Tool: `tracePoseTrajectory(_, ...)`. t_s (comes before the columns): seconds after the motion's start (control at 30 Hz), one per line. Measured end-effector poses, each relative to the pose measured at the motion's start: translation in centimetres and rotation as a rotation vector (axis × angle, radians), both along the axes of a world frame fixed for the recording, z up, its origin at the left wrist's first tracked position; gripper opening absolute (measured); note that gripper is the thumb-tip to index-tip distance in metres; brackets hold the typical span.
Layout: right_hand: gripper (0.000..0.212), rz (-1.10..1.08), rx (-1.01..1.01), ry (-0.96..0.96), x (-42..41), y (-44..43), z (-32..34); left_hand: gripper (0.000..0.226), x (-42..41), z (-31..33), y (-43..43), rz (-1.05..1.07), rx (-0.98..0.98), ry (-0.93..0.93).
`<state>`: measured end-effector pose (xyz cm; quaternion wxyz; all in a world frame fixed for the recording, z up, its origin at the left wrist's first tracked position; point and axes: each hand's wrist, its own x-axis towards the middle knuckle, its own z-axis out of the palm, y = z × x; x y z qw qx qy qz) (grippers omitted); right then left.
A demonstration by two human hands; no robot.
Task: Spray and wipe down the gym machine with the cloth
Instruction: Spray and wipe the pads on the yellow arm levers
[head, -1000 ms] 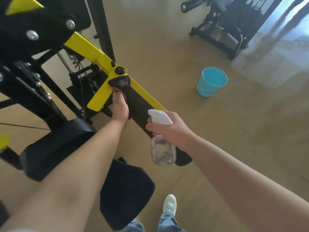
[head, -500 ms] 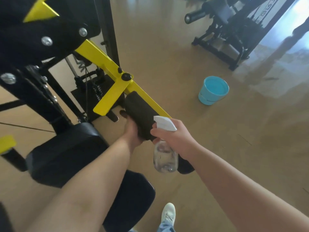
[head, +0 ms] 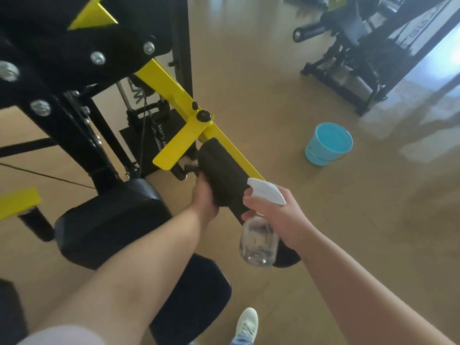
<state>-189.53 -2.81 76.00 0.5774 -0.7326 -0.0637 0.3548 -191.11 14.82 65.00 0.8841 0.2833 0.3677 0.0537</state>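
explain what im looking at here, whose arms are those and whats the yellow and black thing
This is one picture from a camera worn on a person's head, looking down at their own arms. The yellow and black thing is a gym machine with a black pad alongside its yellow arm. The left hand grips a dark cloth against that pad; the two are hard to tell apart. The right hand holds a clear spray bottle with a white trigger. A blue bucket stands on the floor beyond.

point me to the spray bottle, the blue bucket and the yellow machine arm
spray bottle (head: 258,245), head view, clear body below the hand
blue bucket (head: 314,152), head view, outer wall
yellow machine arm (head: 161,79), head view, upper bar
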Motion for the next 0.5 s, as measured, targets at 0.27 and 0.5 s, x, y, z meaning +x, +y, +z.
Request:
tracePoseTrajectory(0.27, 0.017, -0.04, 0.001, -0.056, -1.2, -0.6, 0.6, 0.065, -3.1, 1.0, -4.8, -0.277, -0.074, 0.069)
tracePoseTrajectory(0.5, 0.021, -0.172, 0.018, -0.049, -5.1, -3.0, 0.5, 0.077, -5.1, 3.1, -7.1, -0.364, -0.172, 0.175)
